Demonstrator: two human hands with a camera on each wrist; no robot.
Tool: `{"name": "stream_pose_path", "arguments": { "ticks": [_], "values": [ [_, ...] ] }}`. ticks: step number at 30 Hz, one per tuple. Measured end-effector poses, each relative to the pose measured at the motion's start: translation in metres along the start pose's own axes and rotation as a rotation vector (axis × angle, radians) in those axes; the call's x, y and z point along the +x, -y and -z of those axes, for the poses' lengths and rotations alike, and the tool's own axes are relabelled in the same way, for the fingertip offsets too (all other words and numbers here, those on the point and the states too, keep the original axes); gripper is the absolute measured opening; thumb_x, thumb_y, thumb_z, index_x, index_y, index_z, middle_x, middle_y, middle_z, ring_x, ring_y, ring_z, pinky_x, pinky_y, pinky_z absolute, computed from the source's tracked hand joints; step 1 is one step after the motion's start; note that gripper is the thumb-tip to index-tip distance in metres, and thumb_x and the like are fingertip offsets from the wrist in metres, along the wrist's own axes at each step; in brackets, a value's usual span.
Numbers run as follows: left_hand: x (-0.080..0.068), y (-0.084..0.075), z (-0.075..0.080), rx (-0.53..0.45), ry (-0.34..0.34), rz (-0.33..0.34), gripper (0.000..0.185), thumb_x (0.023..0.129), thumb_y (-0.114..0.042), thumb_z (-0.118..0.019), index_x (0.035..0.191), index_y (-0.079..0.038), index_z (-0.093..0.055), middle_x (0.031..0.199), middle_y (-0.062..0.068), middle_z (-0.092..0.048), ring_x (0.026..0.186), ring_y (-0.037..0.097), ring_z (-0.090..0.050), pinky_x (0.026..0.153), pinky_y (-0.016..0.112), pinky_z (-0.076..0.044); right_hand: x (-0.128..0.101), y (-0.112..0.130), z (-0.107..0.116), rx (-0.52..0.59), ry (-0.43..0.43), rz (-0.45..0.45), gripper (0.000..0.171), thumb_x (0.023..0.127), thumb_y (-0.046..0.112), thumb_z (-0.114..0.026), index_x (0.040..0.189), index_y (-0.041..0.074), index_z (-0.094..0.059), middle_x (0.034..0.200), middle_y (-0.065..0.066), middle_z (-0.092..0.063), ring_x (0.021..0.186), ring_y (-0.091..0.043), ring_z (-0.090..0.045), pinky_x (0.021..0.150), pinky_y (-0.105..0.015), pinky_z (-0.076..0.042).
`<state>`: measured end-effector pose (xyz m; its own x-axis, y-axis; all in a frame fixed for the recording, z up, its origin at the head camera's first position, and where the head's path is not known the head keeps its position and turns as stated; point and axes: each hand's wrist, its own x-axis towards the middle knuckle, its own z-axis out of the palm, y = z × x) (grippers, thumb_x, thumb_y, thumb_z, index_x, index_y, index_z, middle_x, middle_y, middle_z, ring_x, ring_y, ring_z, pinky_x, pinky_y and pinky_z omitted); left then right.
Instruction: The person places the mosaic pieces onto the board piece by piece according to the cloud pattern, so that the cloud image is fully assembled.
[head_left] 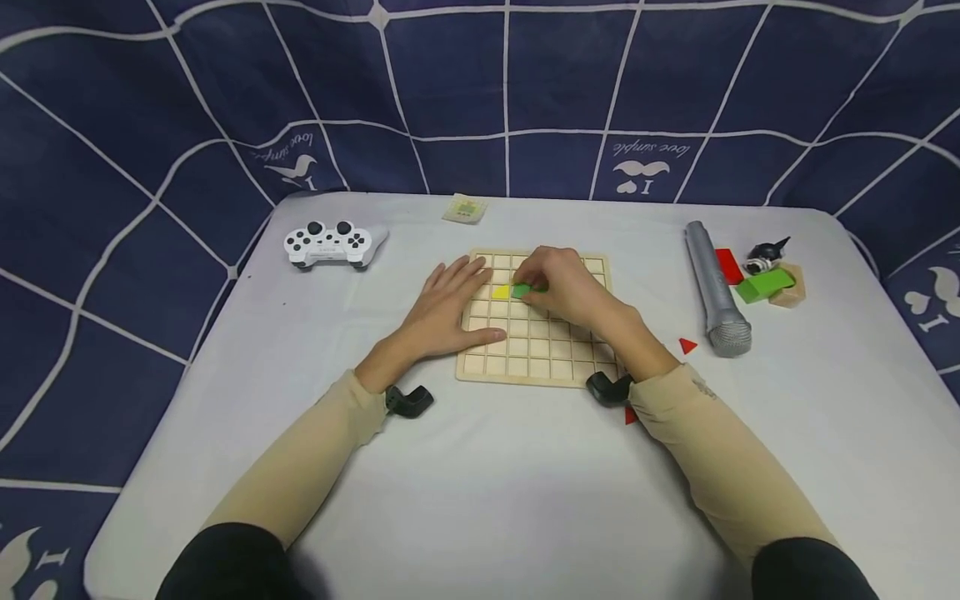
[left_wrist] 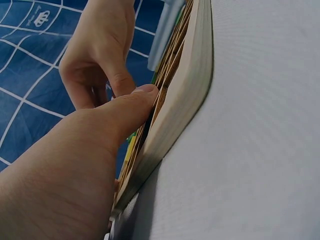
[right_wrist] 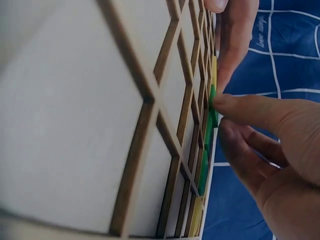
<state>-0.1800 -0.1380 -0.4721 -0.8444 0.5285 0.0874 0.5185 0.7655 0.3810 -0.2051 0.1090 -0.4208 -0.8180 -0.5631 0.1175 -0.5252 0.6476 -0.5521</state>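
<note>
A wooden grid board (head_left: 517, 381) lies on the white table. My left hand (head_left: 446, 321) rests on its left side with the fingers spread and straight, the thumb over the grid near the edge. My right hand (head_left: 566, 283) pinches a small green tile (head_left: 520, 291) between thumb and fingertips, right at the far rows of the grid. Beside it sits a yellow triangular tile (head_left: 501, 292). In the right wrist view, another green tile (right_wrist: 203, 172) and a yellow tile (right_wrist: 195, 220) line the far cells, mostly hidden by the right hand in the head view.
A white game controller (head_left: 330, 243) is at the back left, a pale yellow packet (head_left: 465, 208) behind the board. On the right are a grey microphone (head_left: 716, 292), a green block (head_left: 763, 285), a red block (head_left: 728, 267), a wooden block (head_left: 789, 287) and a red triangle (head_left: 687, 346).
</note>
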Motion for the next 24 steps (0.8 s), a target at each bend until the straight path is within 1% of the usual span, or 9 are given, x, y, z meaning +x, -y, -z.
{"name": "stream_pose_path", "arguments": {
  "ticks": [3,6,8,11,13,14,17,20,24],
  "values": [
    [0.001,0.0,0.001,0.002,0.0,0.002,0.104,0.088,-0.07,-0.07,0.166,-0.012,-0.033,0.176,0.009,-0.021,0.165,0.032,-0.009,0.133,0.056,-0.001,-0.002,-0.001,0.0,-0.004,-0.01,0.02,0.022,0.087,-0.002,-0.083,0.108,0.003,-0.081,0.105,-0.011,-0.076,0.091,-0.024,-0.073,0.083,-0.039,-0.062],
    [0.001,0.0,0.0,0.0,0.003,0.004,0.104,0.089,-0.07,-0.07,0.166,-0.012,-0.032,0.177,0.009,-0.02,0.165,0.032,-0.009,0.133,0.056,-0.001,-0.004,-0.001,0.001,-0.017,0.005,0.039,0.02,0.088,-0.002,-0.082,0.107,0.003,-0.082,0.106,-0.01,-0.078,0.092,-0.025,-0.072,0.084,-0.04,-0.06],
    [0.001,0.0,0.0,-0.003,0.006,0.003,0.104,0.089,-0.069,-0.07,0.167,-0.012,-0.031,0.177,0.009,-0.019,0.165,0.031,-0.008,0.133,0.055,0.0,-0.005,0.0,0.001,-0.034,0.026,0.05,0.02,0.089,-0.001,-0.081,0.108,0.004,-0.082,0.108,-0.01,-0.078,0.096,-0.026,-0.072,0.088,-0.041,-0.059],
    [0.001,0.0,-0.001,-0.004,0.003,0.0,0.104,0.089,-0.069,-0.069,0.166,-0.011,-0.031,0.177,0.009,-0.019,0.165,0.031,-0.008,0.133,0.055,-0.001,-0.008,0.002,0.003,-0.066,0.057,0.062,0.021,0.09,-0.001,-0.08,0.111,0.004,-0.082,0.113,-0.011,-0.078,0.105,-0.029,-0.071,0.097,-0.044,-0.057],
    [0.001,0.0,-0.001,-0.002,-0.002,0.0,0.104,0.088,-0.07,-0.07,0.166,-0.011,-0.032,0.177,0.009,-0.02,0.165,0.031,-0.008,0.133,0.055,-0.001,-0.01,0.003,0.005,-0.084,0.067,0.071,0.021,0.09,0.0,-0.08,0.111,0.003,-0.082,0.116,-0.011,-0.078,0.112,-0.03,-0.071,0.103,-0.046,-0.055],
    [0.001,0.001,-0.001,-0.002,-0.003,-0.001,0.104,0.088,-0.069,-0.07,0.166,-0.011,-0.032,0.177,0.009,-0.02,0.165,0.032,-0.009,0.133,0.055,-0.001,-0.012,0.003,0.006,-0.09,0.067,0.075,0.021,0.091,0.0,-0.08,0.111,0.003,-0.081,0.118,-0.012,-0.077,0.114,-0.031,-0.07,0.103,-0.046,-0.055],
    [0.001,0.001,-0.001,0.0,-0.007,-0.004,0.104,0.088,-0.069,-0.07,0.166,-0.011,-0.033,0.176,0.01,-0.02,0.165,0.032,-0.009,0.133,0.055,-0.001,-0.019,0.004,0.01,-0.1,0.052,0.082,0.022,0.091,0.003,-0.081,0.114,0.003,-0.08,0.123,-0.013,-0.074,0.117,-0.031,-0.068,0.102,-0.046,-0.056],
    [0.002,0.001,-0.002,-0.008,-0.006,-0.005,0.104,0.088,-0.069,-0.07,0.166,-0.01,-0.033,0.176,0.01,-0.021,0.165,0.032,-0.009,0.133,0.055,-0.001,-0.029,0.003,0.015,-0.094,0.02,0.076,0.025,0.091,0.007,-0.082,0.116,0.003,-0.079,0.125,-0.012,-0.072,0.113,-0.03,-0.069,0.097,-0.045,-0.058],
    [0.002,0.0,-0.002,-0.006,-0.002,-0.001,0.104,0.088,-0.07,-0.069,0.166,-0.011,-0.033,0.176,0.009,-0.021,0.165,0.031,-0.009,0.133,0.055,0.0,-0.047,-0.002,0.026,-0.067,0.005,0.049,0.025,0.092,0.008,-0.081,0.116,0.003,-0.078,0.122,-0.01,-0.073,0.109,-0.028,-0.069,0.092,-0.045,-0.059]
  ]
}}
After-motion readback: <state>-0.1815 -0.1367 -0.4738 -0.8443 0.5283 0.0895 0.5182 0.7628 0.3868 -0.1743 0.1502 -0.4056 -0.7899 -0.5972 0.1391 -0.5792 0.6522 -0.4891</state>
